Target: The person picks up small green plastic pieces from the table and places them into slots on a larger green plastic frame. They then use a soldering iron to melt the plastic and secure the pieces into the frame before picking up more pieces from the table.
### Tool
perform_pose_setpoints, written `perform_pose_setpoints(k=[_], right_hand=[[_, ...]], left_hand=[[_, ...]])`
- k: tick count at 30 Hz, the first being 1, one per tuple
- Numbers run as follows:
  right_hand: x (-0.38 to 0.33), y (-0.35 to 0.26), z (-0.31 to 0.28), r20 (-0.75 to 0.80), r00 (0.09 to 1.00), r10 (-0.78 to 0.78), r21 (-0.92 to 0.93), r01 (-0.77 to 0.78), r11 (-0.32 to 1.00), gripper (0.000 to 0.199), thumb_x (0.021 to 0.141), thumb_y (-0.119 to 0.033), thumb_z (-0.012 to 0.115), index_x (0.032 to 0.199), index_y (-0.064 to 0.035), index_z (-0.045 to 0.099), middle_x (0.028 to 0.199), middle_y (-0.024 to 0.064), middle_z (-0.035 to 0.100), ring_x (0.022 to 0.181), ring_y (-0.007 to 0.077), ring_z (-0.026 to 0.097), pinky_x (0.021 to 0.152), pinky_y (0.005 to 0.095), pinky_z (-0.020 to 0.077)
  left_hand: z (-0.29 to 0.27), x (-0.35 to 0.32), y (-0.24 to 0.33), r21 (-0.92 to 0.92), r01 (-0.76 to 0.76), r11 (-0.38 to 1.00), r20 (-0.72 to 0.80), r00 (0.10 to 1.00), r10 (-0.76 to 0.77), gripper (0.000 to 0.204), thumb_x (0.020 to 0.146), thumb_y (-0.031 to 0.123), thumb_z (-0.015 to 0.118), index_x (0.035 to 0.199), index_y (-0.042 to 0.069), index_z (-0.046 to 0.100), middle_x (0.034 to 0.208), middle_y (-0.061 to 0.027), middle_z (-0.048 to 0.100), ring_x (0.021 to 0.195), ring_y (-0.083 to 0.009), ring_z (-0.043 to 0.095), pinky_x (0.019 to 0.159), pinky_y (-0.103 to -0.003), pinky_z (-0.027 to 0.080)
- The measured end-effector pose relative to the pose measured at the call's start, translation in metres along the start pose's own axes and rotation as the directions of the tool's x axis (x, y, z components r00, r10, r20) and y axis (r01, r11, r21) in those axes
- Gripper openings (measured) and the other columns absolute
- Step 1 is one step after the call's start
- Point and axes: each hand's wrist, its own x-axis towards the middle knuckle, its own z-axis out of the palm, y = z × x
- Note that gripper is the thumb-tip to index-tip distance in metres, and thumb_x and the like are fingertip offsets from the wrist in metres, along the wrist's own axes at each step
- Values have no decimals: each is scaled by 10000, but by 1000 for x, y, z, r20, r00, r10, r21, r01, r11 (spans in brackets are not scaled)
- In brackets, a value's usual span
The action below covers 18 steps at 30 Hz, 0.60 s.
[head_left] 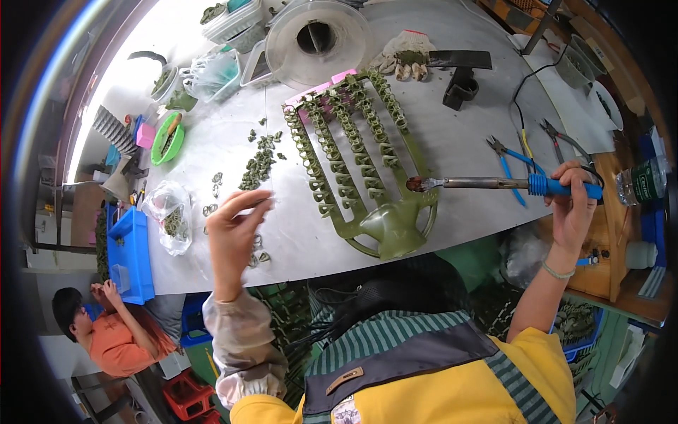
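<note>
My right hand [571, 205] is wrapped round the blue handle of a soldering iron [487, 183]. The iron points left, its dark, brownish tip end over the right side of an olive-green plastic frame [399, 230]. This frame has a broad rounded base near me and several long bars reaching away, lined with small green loop-shaped pieces [347, 145]. Left of the frame, my left hand [236, 230] is raised over the table, thumb and fingertips close together in a pinch. Whatever they hold is too small to make out. Loose small green pieces [258, 166] lie in a pile beyond that hand.
Pink blocks [318, 92] sit under the frame's far end. Blue-handled pliers [510, 169] lie to the right, near a black cable. Behind are a large clear round container [282, 49] and a glove [409, 48]. A blue bin [131, 254] and a co-worker [123, 332] are at left.
</note>
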Motion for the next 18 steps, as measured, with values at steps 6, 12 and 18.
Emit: perform_pose_setpoints(k=[6, 12, 18], right_hand=[[4, 18, 2, 53, 997, 52, 69, -55, 996, 196, 971, -173, 599, 879, -4, 635, 965, 120, 597, 716, 163, 611, 556, 280, 528], [8, 25, 8, 75, 995, 60, 100, -67, 993, 211, 970, -170, 609, 878, 14, 653, 961, 127, 620, 696, 167, 628, 568, 280, 546], [12, 42, 12, 57, 994, 89, 178, -98, 979, 204, 964, -159, 621, 877, 21, 660, 941, 131, 637, 662, 177, 640, 574, 278, 557]], left_hand=[[97, 13, 44, -34, -309, 950, 173, 935, 310, 161, 877, 13, 699, 1032, 27, 739, 953, -74, 709, 793, -147, 670, 681, -262, 529], [140, 30, 45, 145, -493, 858, 186, 865, 466, 175, 797, 32, 748, 970, 52, 736, 905, -73, 718, 861, -241, 625, 740, -326, 523], [160, 41, 43, 196, -527, 827, 195, 847, 494, 157, 766, 71, 761, 916, 97, 724, 774, -30, 683, 855, -233, 569, 792, -370, 474]])
